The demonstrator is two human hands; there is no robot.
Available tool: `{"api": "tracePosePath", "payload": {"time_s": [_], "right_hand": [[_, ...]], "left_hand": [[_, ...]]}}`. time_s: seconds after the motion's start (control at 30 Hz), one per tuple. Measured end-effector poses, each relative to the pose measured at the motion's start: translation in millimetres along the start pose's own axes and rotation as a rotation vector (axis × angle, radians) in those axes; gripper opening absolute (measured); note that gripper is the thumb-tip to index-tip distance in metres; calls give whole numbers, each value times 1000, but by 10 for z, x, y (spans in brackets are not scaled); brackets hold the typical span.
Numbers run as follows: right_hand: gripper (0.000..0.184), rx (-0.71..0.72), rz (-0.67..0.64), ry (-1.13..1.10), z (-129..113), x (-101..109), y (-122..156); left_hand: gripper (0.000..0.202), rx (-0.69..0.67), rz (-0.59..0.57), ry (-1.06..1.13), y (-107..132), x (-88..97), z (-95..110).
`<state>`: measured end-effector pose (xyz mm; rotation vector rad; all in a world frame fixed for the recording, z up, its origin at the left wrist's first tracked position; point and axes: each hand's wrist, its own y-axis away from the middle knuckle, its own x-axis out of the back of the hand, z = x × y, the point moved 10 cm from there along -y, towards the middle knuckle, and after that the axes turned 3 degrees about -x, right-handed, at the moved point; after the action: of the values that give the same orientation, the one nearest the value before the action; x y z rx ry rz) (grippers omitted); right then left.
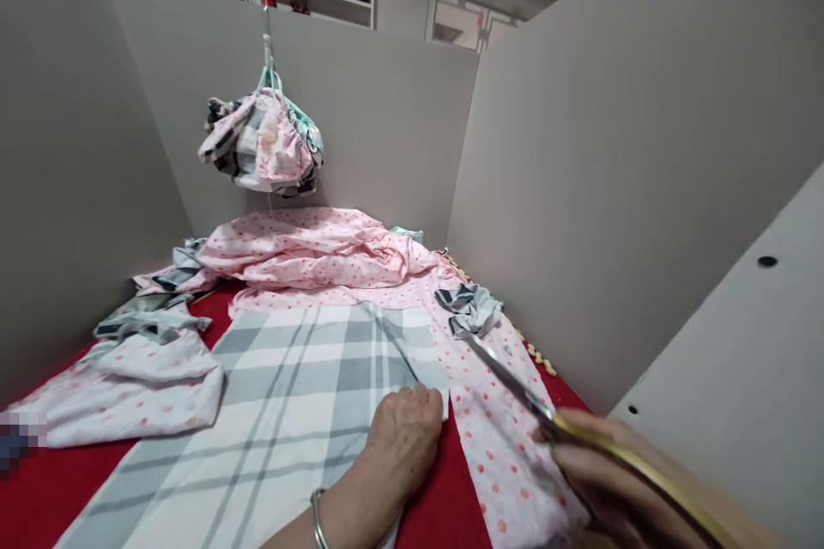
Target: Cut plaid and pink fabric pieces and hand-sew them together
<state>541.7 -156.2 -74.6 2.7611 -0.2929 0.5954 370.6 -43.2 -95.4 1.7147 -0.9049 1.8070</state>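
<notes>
A grey and white plaid fabric [283, 395] lies spread out in front of me. My left hand [408, 433], with a silver bangle at the wrist, is closed on its right edge, and a crease runs up from the knuckles. At the lower right, my right hand [611, 463] is wrapped round a pair of scissors [515, 386] with golden handles. Their blades point up and left over a pink dotted fabric [495, 437]; motion smears this hand. A crumpled grey plaid scrap [473, 309] rests just beyond the blade tips.
Bunched pink dotted cloth [309, 249] lies against the back grey panel [386, 120]. Several folded scraps [148, 377] are piled at left on the red table cover [451, 497]. A bundle of cloth pieces [270, 141] hangs from a hook. Grey panels enclose three sides.
</notes>
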Motion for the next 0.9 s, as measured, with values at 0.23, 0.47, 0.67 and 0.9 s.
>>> {"api": "tracePosePath", "payload": {"time_s": [0.23, 0.47, 0.67, 0.9], "right_hand": [[31, 183, 343, 702, -1049, -67, -1572], [34, 143, 461, 910, -1128, -373, -2651], [35, 132, 477, 1017, -934, -499, -3034], [32, 180, 502, 1122, -928, -474, -3097]], "left_hand": [[20, -21, 16, 9, 2, -21, 52], [21, -40, 54, 18, -5, -24, 78], [16, -49, 96, 22, -24, -2, 74], [15, -49, 60, 1, -22, -60, 91]]}}
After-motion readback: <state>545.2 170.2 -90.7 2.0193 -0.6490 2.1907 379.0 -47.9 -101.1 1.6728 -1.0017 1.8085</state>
